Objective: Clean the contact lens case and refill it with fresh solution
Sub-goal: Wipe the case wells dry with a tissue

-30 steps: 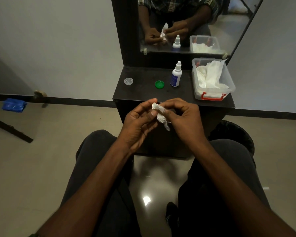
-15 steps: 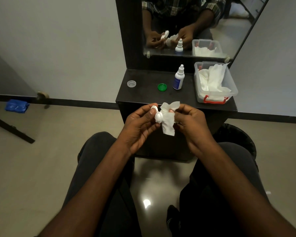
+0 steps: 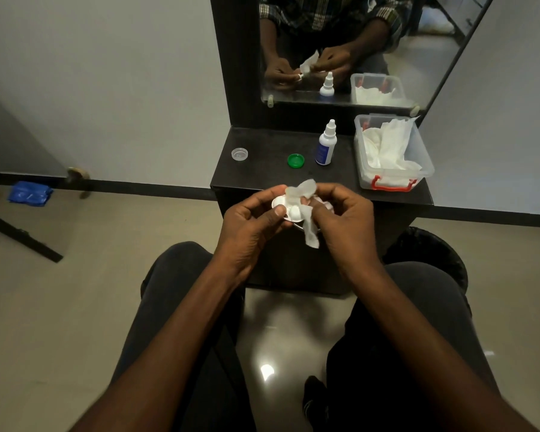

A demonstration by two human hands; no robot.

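My left hand [image 3: 247,219] pinches the white lens case [image 3: 289,210] just in front of the dark shelf [image 3: 268,174]; my right hand [image 3: 345,213] grips a tissue [image 3: 307,213] against it. On the shelf stand a solution bottle [image 3: 325,145] and a green cap [image 3: 296,160].

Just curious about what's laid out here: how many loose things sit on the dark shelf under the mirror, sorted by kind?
Caps: 2, one clear, one green
Bottles: 1
Tissue boxes: 1
Total: 4

tissue [image 3: 306,210] | uncrumpled since 1 s ago | lens case [image 3: 289,208] exposed
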